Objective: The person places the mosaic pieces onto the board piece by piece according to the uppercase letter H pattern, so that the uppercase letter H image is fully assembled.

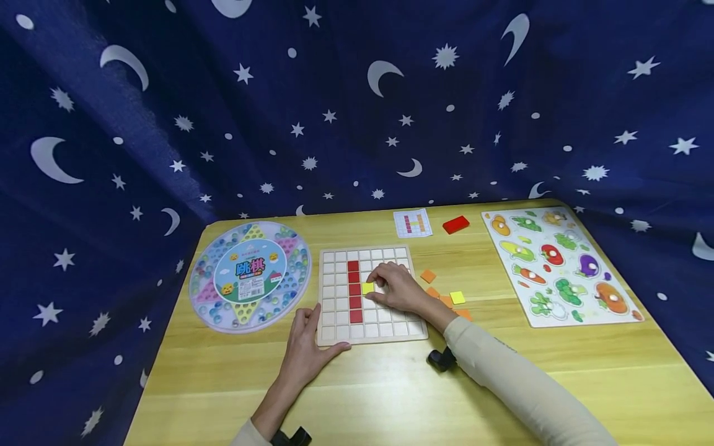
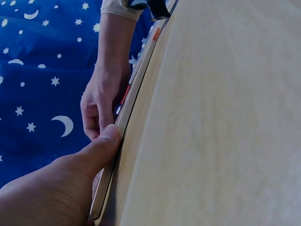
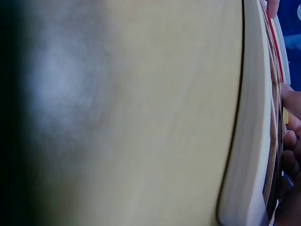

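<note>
A wooden grid board (image 1: 334, 333) lies on the table with a column of several red square tiles (image 1: 355, 302) in its cells. My right hand (image 1: 397, 286) pinches a yellow square tile (image 1: 367, 288) over the cell just right of the column's middle; whether the tile touches the board I cannot tell. My left hand (image 1: 304, 347) rests at the board's front left corner, the thumb (image 2: 110, 133) along the front edge and the fingers by the left edge. Right of the board lie several loose orange tiles (image 1: 427, 276) and another yellow tile (image 1: 457, 298), partly behind the right forearm.
A pattern card (image 1: 413, 223) lies behind the board, with a red block (image 1: 455, 224) beside it. To the left is a round Chinese checkers board (image 1: 251, 272) with marbles. A vegetable peg puzzle (image 1: 558, 266) lies at the right. A starry dark blue cloth (image 1: 357, 142) hangs behind the table.
</note>
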Motion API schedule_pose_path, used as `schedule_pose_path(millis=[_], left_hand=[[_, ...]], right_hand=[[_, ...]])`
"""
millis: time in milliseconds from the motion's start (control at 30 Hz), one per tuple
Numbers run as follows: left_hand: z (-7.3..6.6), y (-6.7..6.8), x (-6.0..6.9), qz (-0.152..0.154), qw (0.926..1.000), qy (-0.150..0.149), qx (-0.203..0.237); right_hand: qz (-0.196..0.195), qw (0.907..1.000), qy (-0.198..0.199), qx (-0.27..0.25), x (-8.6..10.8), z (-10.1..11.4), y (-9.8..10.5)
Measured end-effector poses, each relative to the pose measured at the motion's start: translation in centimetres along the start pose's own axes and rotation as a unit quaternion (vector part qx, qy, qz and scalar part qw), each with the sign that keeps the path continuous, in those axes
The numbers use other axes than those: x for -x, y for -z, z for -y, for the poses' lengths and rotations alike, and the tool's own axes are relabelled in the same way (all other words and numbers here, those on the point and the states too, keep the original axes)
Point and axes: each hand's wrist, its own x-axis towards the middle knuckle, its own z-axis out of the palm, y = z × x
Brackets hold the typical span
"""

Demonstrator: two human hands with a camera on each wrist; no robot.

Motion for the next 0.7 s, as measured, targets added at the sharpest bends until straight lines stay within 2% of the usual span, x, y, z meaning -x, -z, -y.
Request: schedule_pose_path(millis=[200,700], left_hand=[[-0.03,-0.05,0.00,-0.001,1.0000,0.003,0.003],[-0.03,-0.06,0.03,-0.003,1.0000,-0.003,-0.008]], right_hand=[[0.007,1.0000,-0.001,0.001,0.04,-0.15,-0.03],[-0.012,0.9997,0.020,-0.001,0.15,-0.18,-0.05]])
